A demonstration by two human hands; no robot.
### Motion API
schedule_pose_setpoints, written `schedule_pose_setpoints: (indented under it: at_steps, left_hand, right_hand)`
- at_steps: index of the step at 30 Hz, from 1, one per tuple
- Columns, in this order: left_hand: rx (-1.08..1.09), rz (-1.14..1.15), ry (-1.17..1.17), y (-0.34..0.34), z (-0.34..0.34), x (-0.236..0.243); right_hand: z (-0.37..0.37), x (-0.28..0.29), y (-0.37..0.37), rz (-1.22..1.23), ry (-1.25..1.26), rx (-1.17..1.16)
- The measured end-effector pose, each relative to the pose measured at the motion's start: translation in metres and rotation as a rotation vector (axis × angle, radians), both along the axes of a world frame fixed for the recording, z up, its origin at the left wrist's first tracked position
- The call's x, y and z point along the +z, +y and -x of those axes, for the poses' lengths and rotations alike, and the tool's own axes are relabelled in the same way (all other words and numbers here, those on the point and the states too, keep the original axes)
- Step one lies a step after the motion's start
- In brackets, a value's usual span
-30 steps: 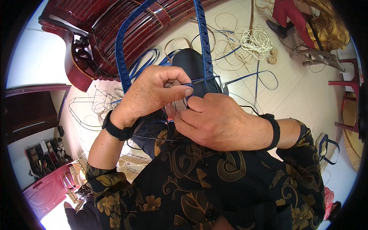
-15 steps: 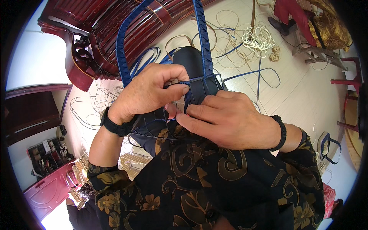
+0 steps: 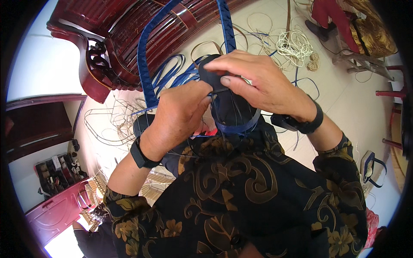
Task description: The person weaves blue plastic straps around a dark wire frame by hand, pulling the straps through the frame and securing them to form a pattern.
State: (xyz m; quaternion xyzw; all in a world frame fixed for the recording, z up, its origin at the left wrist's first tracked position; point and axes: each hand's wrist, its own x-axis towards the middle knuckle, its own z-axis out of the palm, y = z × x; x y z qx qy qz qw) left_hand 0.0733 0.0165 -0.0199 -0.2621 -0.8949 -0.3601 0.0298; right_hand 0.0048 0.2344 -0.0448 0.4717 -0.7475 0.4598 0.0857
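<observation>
Head view: shirt [image 3: 232, 189] nearest, black with brown-gold swirls and flowers, sleeves pushed up to the forearms. Left hand [image 3: 180, 105] clamped: thumb and forefinger pinched together on blue strip [image 3: 238, 128], just left of frame centre. Right hand [image 3: 269, 81] slightly farther out and to the right: thumb and forefinger apart, its other fingers mostly hidden, so can't tell if they touch anything. Black band [image 3: 140, 154] on the left wrist, black strap [image 3: 317, 118] on the right.

Strip sits over the lap, middle of frame. It hangs in a curved loop below the right hand, thin dark wires [image 3: 233, 105] running up inside the curve. Red patch behind the left hand, kind unclear. Dark rounded shape [image 3: 211, 76] just past the fingertips, can't tell what it is.

Blue handle [image 3: 146, 64] rises beyond the hands as a tall arch, 2 legs: left leg drops beside the left hand, right leg passes behind the right hand.

Floor [image 3: 340, 101] beyond: wire outlines [image 3: 103, 124] heaped at left, blue coils [image 3: 172, 73] by the bench, cream cord [image 3: 294, 45] tangled at right, twine ball [image 3: 313, 63] next to it.

Farther: dark red bench [image 3: 172, 32] across upper left, tool tray [image 3: 60, 172] at left edge. Upper right, another person's red trouser leg [image 3: 340, 28] and dark shoe [image 3: 317, 31], wooden stool [image 3: 365, 64] near them.
</observation>
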Motion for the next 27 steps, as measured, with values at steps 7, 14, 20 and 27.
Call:
schedule_pose_setpoints:
  at_steps: [7, 14, 20, 27]
  left_hand:
    - [0.009, 0.154, 0.187, 0.005, -0.006, 0.001]
    - [-0.010, 0.119, 0.027, 0.006, 0.000, 0.009]
    - [0.069, 0.213, 0.246, 0.014, -0.006, -0.005]
    - [0.127, 0.322, 0.419, 0.016, -0.008, -0.014]
  right_hand:
    - [0.031, 0.020, -0.021, -0.304, -0.420, 0.432]
    - [0.047, 0.021, -0.021, -0.454, -0.609, 0.543]
    - [0.057, 0.025, -0.026, -0.513, -0.565, 0.633]
    - [0.078, 0.028, -0.043, -0.724, -0.608, 0.754]
